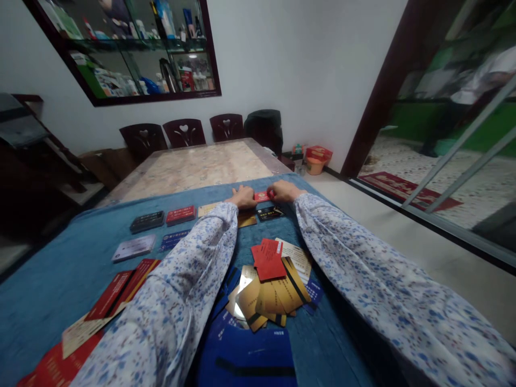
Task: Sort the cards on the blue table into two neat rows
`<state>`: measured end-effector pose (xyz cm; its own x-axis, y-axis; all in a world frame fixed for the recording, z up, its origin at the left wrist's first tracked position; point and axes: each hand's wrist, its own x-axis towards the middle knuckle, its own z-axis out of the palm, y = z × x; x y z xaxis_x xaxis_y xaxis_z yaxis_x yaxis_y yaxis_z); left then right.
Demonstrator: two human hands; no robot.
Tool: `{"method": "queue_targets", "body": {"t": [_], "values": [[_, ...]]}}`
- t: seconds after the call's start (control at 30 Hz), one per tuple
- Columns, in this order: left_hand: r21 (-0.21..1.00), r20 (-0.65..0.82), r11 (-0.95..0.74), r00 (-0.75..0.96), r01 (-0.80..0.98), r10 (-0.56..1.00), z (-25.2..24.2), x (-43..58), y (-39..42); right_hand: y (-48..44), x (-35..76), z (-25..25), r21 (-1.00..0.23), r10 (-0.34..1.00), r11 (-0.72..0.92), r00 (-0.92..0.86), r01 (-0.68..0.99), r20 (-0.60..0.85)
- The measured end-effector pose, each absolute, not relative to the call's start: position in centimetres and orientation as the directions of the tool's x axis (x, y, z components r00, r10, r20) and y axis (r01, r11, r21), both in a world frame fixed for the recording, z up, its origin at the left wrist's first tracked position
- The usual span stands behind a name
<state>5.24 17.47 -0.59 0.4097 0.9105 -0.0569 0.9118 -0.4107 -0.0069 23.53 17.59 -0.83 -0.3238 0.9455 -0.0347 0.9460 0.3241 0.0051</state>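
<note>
At the far edge of the blue cloth, a red card [262, 196] lies between my two hands. My left hand [243, 197] has its fingers closed at the card's left end. At the right end, my right hand [285, 191] is closed with bent fingers. The fingertips of both are partly hidden. Just nearer to me lie a black VIP card [270, 213] and a gold card [246, 220]. Between my forearms, gold cards [278, 294] are fanned out, with small red cards [270, 260] on top of a cream card [296, 258].
Left of my arms stand stacks of black cards [147, 221], red cards [181, 215] and pale cards [134, 248]. Dark red cards [115, 290] lie nearer. The blue cloth [56, 269] covers the marble table's [201, 161] near part. Beyond are chairs [184, 133]; a blurred person stands at right.
</note>
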Motion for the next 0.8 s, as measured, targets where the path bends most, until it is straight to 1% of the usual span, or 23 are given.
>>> {"method": "queue_targets", "body": {"t": [0.23,0.37,0.57,0.8], "values": [[0.028,-0.043,-0.417,0.417,0.909,0.908,-1.1,5.1,17.6,17.3,23.5,-1.1,-0.013,0.948,0.318,-0.318,0.948,-0.028],[0.008,-0.021,-0.420,0.420,0.907,0.907,-0.9,5.1,17.0,17.1,23.4,-1.1,-0.002,0.948,0.319,-0.319,0.948,-0.024],[-0.016,-0.020,-0.418,0.417,0.909,0.909,-0.4,5.0,16.4,16.7,23.3,-0.9,0.046,0.941,0.339,-0.337,0.940,-0.039],[-0.018,0.055,-0.437,0.437,0.899,0.898,0.0,4.2,15.4,15.5,23.3,-0.4,0.053,0.944,0.330,-0.330,0.942,-0.017]]}}
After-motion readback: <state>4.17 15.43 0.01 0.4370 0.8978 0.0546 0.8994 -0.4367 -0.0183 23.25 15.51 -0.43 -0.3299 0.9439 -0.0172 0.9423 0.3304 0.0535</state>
